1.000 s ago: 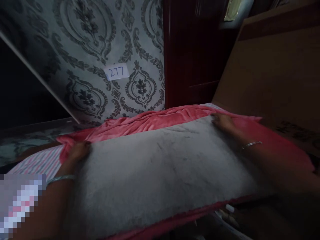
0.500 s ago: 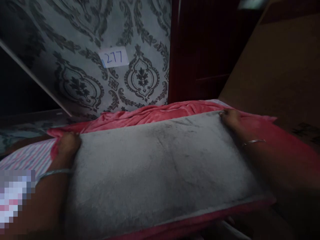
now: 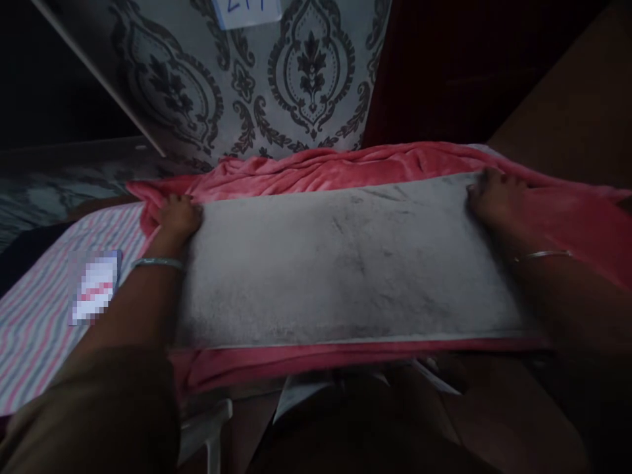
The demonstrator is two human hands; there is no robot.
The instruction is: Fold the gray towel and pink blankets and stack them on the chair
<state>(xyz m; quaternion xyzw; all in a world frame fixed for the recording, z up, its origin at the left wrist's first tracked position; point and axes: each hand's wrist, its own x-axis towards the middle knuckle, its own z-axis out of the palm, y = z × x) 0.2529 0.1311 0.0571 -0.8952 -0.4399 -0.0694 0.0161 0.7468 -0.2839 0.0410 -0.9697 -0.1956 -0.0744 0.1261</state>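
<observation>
A wide, flat grey-white board point(image 3: 306, 263) with dark smudges lies over a red plush blanket point(image 3: 320, 169). My left hand point(image 3: 180, 216) is closed at its far left corner, fingers curled against the edge. At the far right corner, my right hand point(image 3: 496, 197) is also closed on the board, though that side is dim and blurred. Both arms reach forward along the board's short sides. The blanket shows beyond the far edge, out to the right, and in a strip below the near edge. The board's underside is hidden.
Striped cloth point(image 3: 29, 322) spreads to the left, with a blurred-out packet point(image 3: 93, 289) on it. Behind is a patterned wall point(image 3: 237, 112) bearing a paper label point(image 3: 247, 10). A brown panel point(image 3: 567, 105) stands at right. A pale chair-like frame point(image 3: 205, 428) is below.
My view has tilted down and shifted left, so the wall label sits higher. The board looks flatter, and its near edge and the floor below now show. Both hands keep their hold.
</observation>
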